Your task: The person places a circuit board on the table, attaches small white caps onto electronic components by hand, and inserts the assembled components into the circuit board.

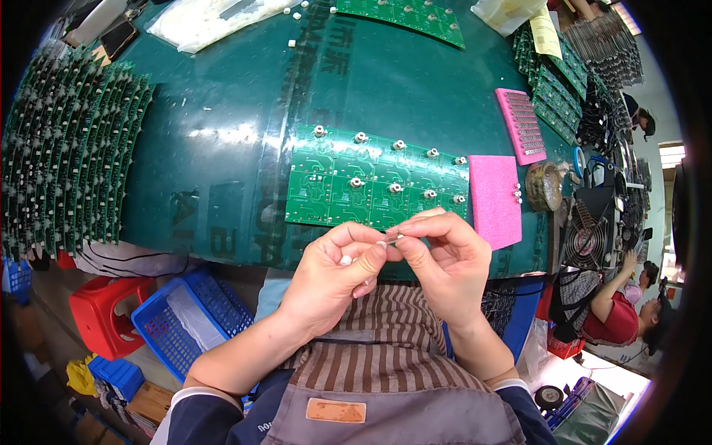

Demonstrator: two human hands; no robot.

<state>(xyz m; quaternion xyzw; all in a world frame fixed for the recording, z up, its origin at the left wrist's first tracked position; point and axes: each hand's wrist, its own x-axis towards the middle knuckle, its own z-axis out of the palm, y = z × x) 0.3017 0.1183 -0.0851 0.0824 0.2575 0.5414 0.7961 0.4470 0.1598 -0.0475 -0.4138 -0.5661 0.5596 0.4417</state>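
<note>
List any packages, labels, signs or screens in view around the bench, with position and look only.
Yellow paper slip: far right of the table, on green boards; rectangular, with print.
Clear plastic bag: far left of the table top; crumpled, whitish.
Dark phone screen: far left corner; black rectangle, off.
Table mat: teal, with large faint lettering across it.
Both hands hold no package.

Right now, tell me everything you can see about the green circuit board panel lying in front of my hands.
The green circuit board panel lies flat on the dark teal table, just beyond both hands. It looks like one sheet of repeated small boards with pale printed traces. Small silvery round components stand in two rows on it. A pink foam pad sits at its right edge.
</note>
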